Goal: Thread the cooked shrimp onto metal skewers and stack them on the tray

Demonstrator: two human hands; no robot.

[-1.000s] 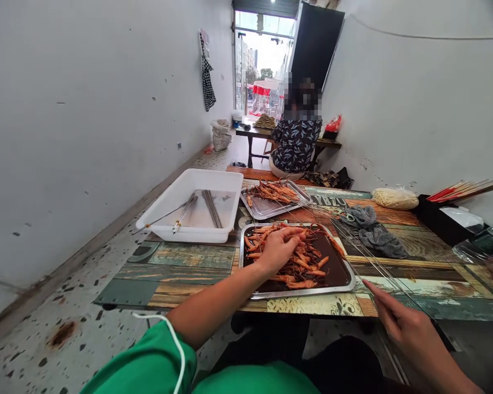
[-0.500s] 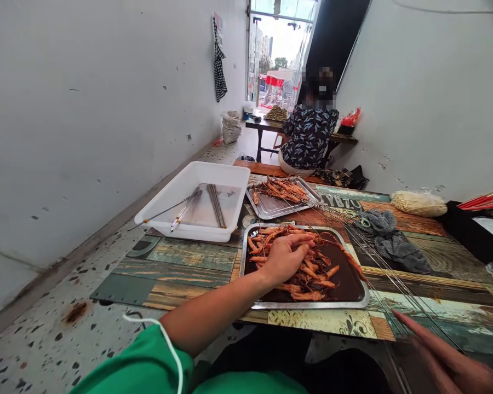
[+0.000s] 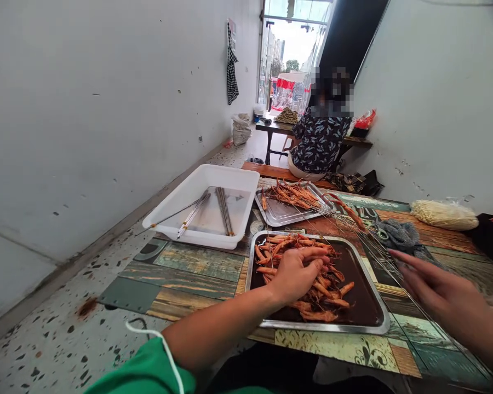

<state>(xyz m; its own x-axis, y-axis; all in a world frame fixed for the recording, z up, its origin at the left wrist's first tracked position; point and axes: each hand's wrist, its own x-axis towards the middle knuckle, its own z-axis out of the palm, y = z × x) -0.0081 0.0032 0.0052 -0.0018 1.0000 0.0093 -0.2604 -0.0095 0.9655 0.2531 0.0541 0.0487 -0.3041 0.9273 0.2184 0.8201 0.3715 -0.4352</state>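
Inside the near metal tray [image 3: 380,323], long reddish-orange food pieces [image 3: 331,301] with thin ends lie in dark sauce. My left hand [image 3: 298,276] is among them, thumb and fingers curled together; what is between the fingertips is hidden. At right, my right hand [image 3: 447,306] is blurred, its fingers closed around a thin metal skewer [image 3: 378,241]. One long skewered food piece [image 3: 347,210] is at the skewer's far end, by the far tray's right corner. Similar skewered pieces [image 3: 291,194] are heaped on that far tray [image 3: 277,219], their bare ends pointing right.
A white plastic tub [image 3: 205,238] holding loose metal skewers stands at left. Grey cloths [image 3: 400,235] and a bag of pale sticks [image 3: 443,210] are on the patterned table [image 3: 197,262] at right. A seated person [image 3: 322,137] faces away beyond the bench [image 3: 267,169].
My right hand has moved up and forward, carrying the skewered piece from over the near tray to beside the far one. My left hand stays low over the sauced pieces. The view has shifted slightly.
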